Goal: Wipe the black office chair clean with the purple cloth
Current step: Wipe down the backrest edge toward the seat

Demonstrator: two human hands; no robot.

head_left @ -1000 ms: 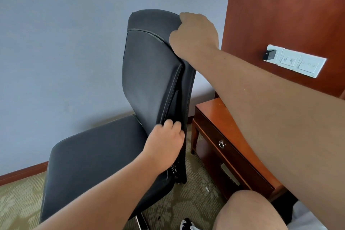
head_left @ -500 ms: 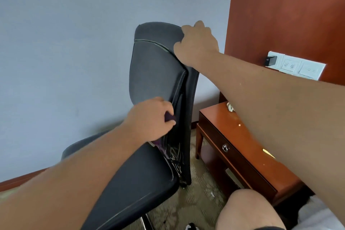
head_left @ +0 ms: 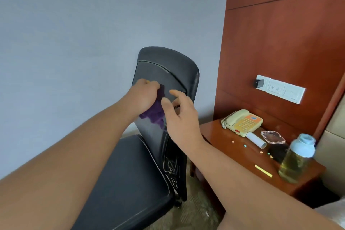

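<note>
The black office chair stands against the grey wall, its backrest upright and its seat toward me. My left hand grips the bunched purple cloth and holds it against the front of the backrest, about halfway up. My right hand hovers just right of the cloth, fingers spread and relaxed, holding nothing; whether it touches the backrest edge I cannot tell. Part of the cloth is hidden behind both hands.
A wooden bedside table stands right of the chair, carrying a cream telephone, a white roll, a glass ashtray and a bottle of yellow liquid. A switch panel sits on the wooden wall panel. Patterned carpet covers the floor.
My left hand has risen from the lower edge of the backrest to its middle, bringing the purple cloth out. My right hand has let go of the chair's top and dropped beside the cloth.
</note>
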